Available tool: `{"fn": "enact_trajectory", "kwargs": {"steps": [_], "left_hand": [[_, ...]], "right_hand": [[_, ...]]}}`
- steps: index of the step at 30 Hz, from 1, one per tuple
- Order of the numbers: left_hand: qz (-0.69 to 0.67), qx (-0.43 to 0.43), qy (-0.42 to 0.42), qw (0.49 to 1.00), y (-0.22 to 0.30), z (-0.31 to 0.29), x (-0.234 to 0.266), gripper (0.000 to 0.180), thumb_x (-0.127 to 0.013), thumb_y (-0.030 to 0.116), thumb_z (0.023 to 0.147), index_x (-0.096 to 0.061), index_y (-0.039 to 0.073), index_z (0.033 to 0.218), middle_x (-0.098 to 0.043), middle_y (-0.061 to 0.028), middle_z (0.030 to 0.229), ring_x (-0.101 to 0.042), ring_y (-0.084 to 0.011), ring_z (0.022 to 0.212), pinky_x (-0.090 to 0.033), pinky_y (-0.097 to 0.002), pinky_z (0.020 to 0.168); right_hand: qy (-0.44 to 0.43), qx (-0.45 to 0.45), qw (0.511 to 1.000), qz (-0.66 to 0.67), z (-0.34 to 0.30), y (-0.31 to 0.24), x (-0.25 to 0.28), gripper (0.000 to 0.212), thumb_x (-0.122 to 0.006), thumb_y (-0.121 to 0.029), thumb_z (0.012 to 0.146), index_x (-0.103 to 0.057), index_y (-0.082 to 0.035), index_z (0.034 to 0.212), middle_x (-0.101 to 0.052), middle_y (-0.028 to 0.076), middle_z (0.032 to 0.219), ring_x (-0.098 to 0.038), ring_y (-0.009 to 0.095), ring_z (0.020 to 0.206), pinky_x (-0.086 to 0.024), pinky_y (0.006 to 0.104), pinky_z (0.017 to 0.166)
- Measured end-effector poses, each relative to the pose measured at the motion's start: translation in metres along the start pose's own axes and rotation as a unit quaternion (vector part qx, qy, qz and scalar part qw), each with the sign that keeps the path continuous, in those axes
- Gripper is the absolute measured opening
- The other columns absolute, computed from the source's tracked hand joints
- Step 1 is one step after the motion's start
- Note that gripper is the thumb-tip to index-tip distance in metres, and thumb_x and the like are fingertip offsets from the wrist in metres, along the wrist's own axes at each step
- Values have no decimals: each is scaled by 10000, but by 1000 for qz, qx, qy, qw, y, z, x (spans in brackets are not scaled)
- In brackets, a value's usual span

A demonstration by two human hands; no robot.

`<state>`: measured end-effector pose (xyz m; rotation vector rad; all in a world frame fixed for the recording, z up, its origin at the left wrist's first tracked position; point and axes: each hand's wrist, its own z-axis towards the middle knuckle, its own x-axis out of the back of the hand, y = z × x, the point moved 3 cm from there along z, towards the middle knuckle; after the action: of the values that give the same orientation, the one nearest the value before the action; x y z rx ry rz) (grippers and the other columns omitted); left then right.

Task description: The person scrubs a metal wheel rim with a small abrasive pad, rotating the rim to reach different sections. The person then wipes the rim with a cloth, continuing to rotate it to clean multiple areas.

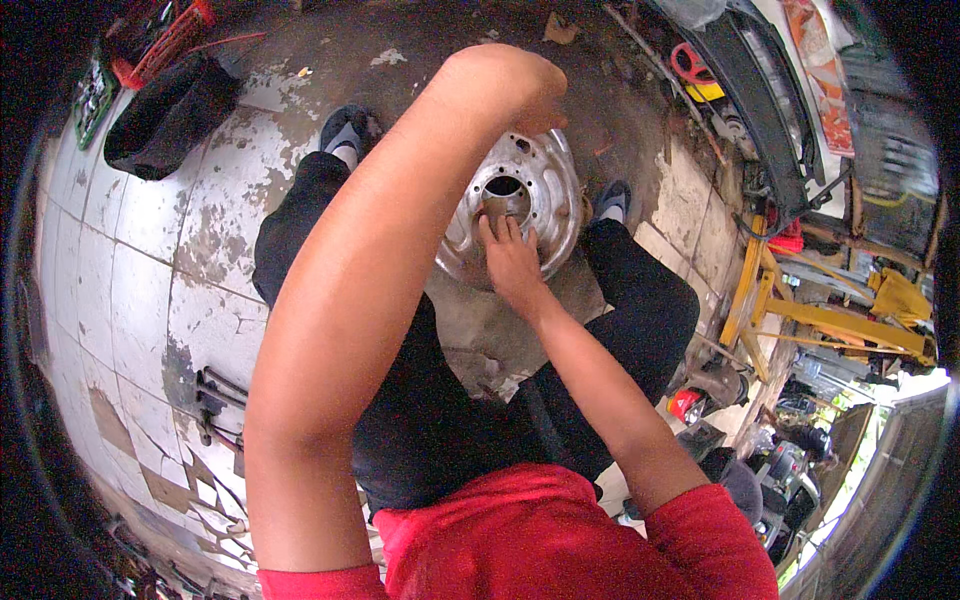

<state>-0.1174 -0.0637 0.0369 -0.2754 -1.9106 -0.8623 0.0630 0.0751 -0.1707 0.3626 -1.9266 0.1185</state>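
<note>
A silver metal wheel rim (pixel 562 190) stands on the ground between my feet, its round centre hole and ring of bolt holes facing up toward me. On the near side of that hole, my right hand (pixel 515 262) lies against the rim with its fingers stretched and slightly apart. A brownish patch shows by those fingertips; I cannot tell whether it is a separate piece. My left arm reaches across to the rim's far edge. There my left hand (pixel 515 85) bends downward, and its wrist and back hide most of the fingers and anything they may hold.
Worn white tiles (pixel 140 260) cover the floor at left, with a black tub-like container (pixel 170 115) and a red crate (pixel 165 50) at far left. A yellow metal frame (pixel 840 325) and a long black panel (pixel 750 100) stand on the right. Thin dark rods (pixel 222 390) lie near my left elbow.
</note>
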Motion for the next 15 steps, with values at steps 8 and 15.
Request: {"fn": "enact_trajectory", "kwargs": {"steps": [8, 15], "left_hand": [[11, 16, -13, 1000, -8, 6, -7, 358, -639, 290, 813, -681, -9, 1005, -685, -203, 997, -664, -368, 944, -546, -447, 779], [1, 31, 8, 1000, 2, 0, 1, 338, -640, 353, 838, -717, 99, 1046, -680, -130, 1087, -658, -326, 1003, -528, -422, 865]], "right_hand": [[-29, -50, 995, 85, 27, 3, 21, 557, -481, -83, 890, -354, -71, 1432, -464, 198, 1379, -407, 348, 1312, -302, 610, 1039], [56, -4, 998, 8, -11, 6, -5, 559, -454, -90, 903, -328, -83, 1448, -406, 190, 1431, -411, 347, 1310, -315, 622, 1026]]}}
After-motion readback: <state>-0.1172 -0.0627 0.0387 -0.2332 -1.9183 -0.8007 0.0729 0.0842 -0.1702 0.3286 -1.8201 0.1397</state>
